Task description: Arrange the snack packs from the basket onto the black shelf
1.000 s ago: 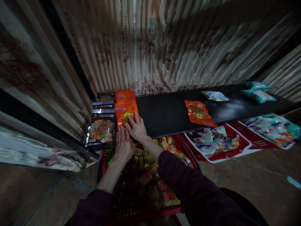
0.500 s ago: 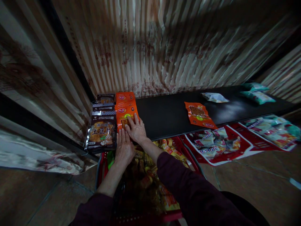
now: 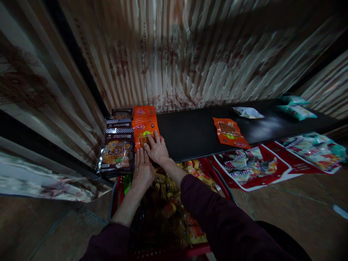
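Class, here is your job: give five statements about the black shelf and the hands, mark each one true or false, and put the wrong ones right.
1. The right hand lies on the front left-end orange snack packet. True.
2. The left hand is raised high above the shelf. False: its fingertips are at the near edge of that packet.
3. A single orange packet lies apart, farther right on the black shelf. True.
4. The dark brown potato-slice packets are at the right end of the shelf. False: they are at the left end.
5. A red basket below the shelf holds yellow-wrapped snacks. True.
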A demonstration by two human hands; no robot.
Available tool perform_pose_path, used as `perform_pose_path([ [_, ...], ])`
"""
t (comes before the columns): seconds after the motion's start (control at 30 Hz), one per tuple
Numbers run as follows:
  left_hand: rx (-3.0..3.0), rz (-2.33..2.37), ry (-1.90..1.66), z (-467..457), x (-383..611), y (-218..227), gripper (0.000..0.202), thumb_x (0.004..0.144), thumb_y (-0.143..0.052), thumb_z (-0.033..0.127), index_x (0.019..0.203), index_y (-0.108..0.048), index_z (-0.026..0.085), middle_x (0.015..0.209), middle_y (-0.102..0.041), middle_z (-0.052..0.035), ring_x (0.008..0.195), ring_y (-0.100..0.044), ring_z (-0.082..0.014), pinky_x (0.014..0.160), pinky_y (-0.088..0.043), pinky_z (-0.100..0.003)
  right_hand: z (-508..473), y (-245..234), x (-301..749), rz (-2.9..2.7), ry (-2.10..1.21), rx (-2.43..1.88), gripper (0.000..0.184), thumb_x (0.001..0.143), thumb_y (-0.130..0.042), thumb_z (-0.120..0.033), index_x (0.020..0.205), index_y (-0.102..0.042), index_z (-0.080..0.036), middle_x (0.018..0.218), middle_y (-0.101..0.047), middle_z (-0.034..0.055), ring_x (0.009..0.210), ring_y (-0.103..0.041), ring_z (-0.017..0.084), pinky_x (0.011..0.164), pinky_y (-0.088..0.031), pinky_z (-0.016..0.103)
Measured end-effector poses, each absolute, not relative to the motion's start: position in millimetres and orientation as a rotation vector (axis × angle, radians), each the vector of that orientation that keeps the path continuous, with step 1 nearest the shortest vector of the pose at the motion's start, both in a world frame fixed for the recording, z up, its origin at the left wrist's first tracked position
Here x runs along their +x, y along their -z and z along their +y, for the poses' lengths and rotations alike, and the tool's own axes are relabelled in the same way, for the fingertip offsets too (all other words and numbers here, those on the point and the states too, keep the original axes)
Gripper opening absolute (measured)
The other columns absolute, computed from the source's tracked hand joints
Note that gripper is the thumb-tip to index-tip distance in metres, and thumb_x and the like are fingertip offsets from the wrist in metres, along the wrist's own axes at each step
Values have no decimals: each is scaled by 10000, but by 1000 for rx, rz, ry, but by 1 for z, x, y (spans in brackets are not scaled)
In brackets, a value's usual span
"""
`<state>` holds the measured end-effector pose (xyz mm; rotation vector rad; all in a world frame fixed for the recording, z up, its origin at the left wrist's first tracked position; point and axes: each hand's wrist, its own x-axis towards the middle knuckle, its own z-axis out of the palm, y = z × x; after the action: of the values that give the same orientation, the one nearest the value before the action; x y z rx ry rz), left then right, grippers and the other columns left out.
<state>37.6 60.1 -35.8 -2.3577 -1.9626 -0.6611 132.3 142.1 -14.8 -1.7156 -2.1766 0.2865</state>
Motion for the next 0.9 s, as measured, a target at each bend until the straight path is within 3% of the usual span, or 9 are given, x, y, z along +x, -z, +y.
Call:
perform_pose_path([
  [0.2, -2341, -1943, 742, 61, 37, 41, 608, 769, -400, 114, 1346, -365, -74, 1431, -344, -296, 1398, -191, -333, 1107, -274, -520, 143, 16, 133, -2177, -280, -1683, 563, 926, -338, -469, 1439, -317, -237, 1537, -236, 97, 1392, -190, 303, 1072, -211, 492],
  [0.4, -2311, -1954, 735, 60, 39, 38, 575, 766, -399, 90, 1312, -391, -90, 1440, -324, -305, 1397, -206, -332, 1118, -265, -494, 139, 13, 133, -2126, -306, -1673, 563, 915, -365, -486, 1428, -342, -255, 1551, -195, 92, 1389, -212, 311, 1067, -249, 478],
  [0.6, -2309, -1872, 806, 59, 37, 42, 575, 778, -399, 96, 1330, -367, -64, 1444, -329, -294, 1405, -187, -323, 1118, -264, -518, 156, 6, 143, -1903, -375, -1694, 586, 933, -302, -492, 1456, -276, -229, 1561, -155, 91, 1417, -188, 275, 1105, -250, 428],
  [0.73, -2328, -1770, 861, 57, 37, 43, 584, 790, -393, 91, 1355, -330, -44, 1463, -299, -285, 1419, -122, -314, 1118, -255, -544, 190, 7, 158, -1656, -557, -1653, 606, 947, -210, -474, 1431, -324, -128, 1496, -330, 113, 1409, -237, 206, 1133, -233, 375],
  [0.9, -2315, -1748, 903, 60, 35, 40, 510, 857, -355, 115, 1356, -349, 8, 1473, -303, -256, 1421, -137, -291, 1095, -329, -516, 226, 13, 168, -1432, -789, -1550, 633, 911, -293, -528, 1374, -426, -118, 1397, -476, 140, 1311, -425, 224, 1111, -282, 386],
])
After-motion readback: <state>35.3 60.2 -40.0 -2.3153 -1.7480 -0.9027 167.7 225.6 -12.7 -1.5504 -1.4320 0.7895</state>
